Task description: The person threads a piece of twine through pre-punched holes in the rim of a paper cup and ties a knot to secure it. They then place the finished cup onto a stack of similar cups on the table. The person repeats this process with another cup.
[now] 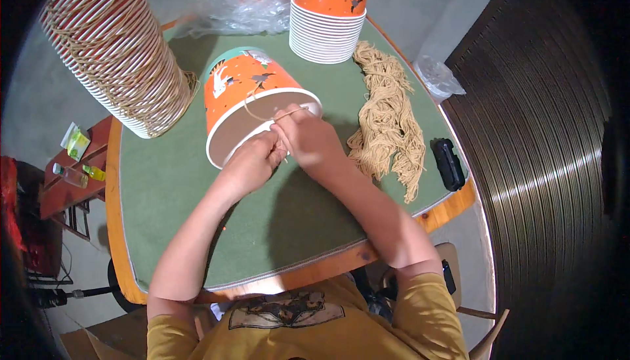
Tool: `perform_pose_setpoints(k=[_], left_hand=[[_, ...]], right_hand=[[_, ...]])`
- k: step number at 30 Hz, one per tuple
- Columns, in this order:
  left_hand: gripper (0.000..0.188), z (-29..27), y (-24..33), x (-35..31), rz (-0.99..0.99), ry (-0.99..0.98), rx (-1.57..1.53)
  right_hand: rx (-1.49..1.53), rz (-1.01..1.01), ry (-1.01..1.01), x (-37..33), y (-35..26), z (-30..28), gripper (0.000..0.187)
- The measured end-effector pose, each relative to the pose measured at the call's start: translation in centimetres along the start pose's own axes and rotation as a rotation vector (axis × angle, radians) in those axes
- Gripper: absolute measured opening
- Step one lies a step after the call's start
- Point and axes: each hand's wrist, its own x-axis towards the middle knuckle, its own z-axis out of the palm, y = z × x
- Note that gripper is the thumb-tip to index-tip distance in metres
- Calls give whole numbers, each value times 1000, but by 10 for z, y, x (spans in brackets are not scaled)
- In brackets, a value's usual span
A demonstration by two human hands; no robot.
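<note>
An orange paper bucket (256, 78) with a white rim and printed animals lies tilted on the table, its open mouth facing me. A thin tan cord (251, 112) loops out over the rim into my fingers. My left hand (252, 163) is closed in a pinch at the near edge of the mouth, against the other hand. My right hand (305, 138) is closed on the cord just inside the right part of the rim. The fingertips partly hide one another, and a short cord end pokes out below them.
At the left leans a tall stack of nested buckets (118, 51) with cords hanging from them. Another orange stack (328, 32) stands at the back, beside clear plastic wrap (243, 15). A heap of tan cords (387, 120) and a black case (449, 164) lie at the right.
</note>
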Motion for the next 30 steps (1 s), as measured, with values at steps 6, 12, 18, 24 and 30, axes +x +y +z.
perform_pose_setpoints(k=[6, 12, 18, 24, 30], left_hand=[[25, -4, -1, 3, -163, -78, -195], [21, -5, -23, 11, -197, -163, -495], [17, -3, -23, 10, -161, -109, -574], [15, -6, -22, 10, -208, -116, -642], [14, -7, -18, 9, -214, -90, -632]], right_hand=[[203, -61, 47, 1, 2, -10, 20], [82, -78, -109, -12, 5, -33, 16], [-92, -92, -38, -21, -6, -13, 25], [-207, -81, 47, -24, -7, 2, 28], [-170, 22, 64, -27, -8, 12, 20]])
